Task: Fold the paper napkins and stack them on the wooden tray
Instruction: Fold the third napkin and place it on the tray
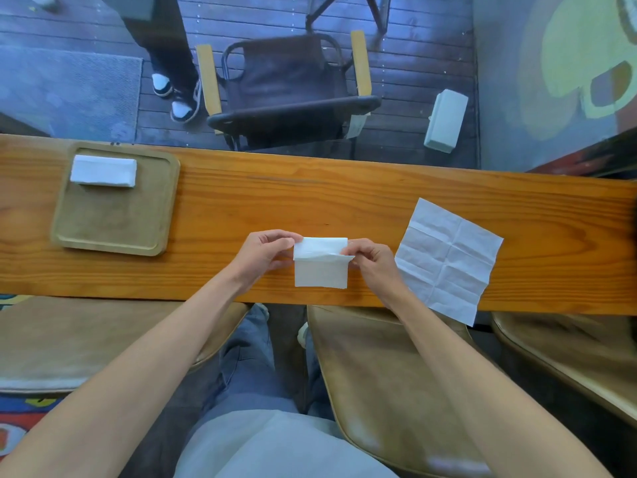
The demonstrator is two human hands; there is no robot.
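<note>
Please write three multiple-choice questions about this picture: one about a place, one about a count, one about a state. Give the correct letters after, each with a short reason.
1. Where does the unfolded napkin lie?
A. on the tray
B. on the table, right of the hands
C. on the chair

2. How many folded napkin stacks are on the wooden tray?
A. none
B. one
C. three

3. What are the hands doing?
A. resting flat
B. pinching a napkin's edges
C. lifting the tray

Answers:
1 B, it lies flat beside the right hand.
2 B, one folded stack sits at the tray's far edge.
3 B, the left hand and right hand pinch the half-folded napkin.
</note>
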